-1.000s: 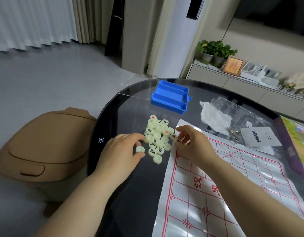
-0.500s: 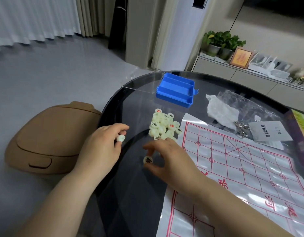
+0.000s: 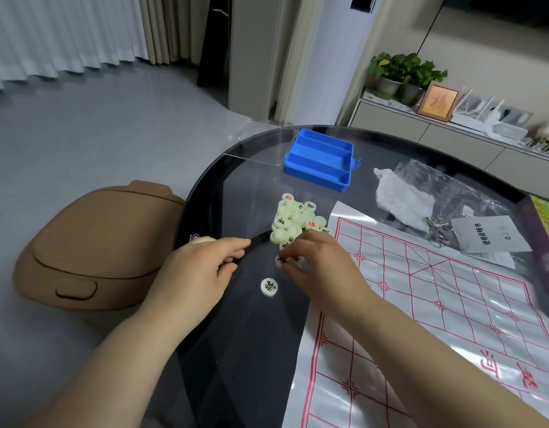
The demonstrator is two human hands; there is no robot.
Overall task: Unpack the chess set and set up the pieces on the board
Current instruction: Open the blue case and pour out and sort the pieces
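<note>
A pile of pale round chess pieces [image 3: 293, 220] with black and red characters lies on the dark glass table [image 3: 242, 335], left of the plastic chess board sheet [image 3: 452, 304] with its red grid. One piece [image 3: 268, 287] lies alone, nearer to me than the pile. My right hand [image 3: 319, 270] is at the pile's near edge, with thumb and fingers pinched around a piece [image 3: 281, 261]. My left hand [image 3: 199, 273] rests at the table's left rim with its fingers curled together; no piece shows in it. The blue piece box [image 3: 318, 160] stands open and empty behind the pile.
Beyond the board lie a crumpled white bag [image 3: 399, 199], clear plastic wrap, metal ring puzzles [image 3: 437, 231] and a white instruction card [image 3: 489, 236]. A purple game box [image 3: 545, 242] sits at the right edge. A tan bin [image 3: 91, 242] stands on the floor left of the table.
My right hand has set one piece down alone on the glass and gone back to the pile. My left hand, which showed a piece half a second ago, has curled over it.
</note>
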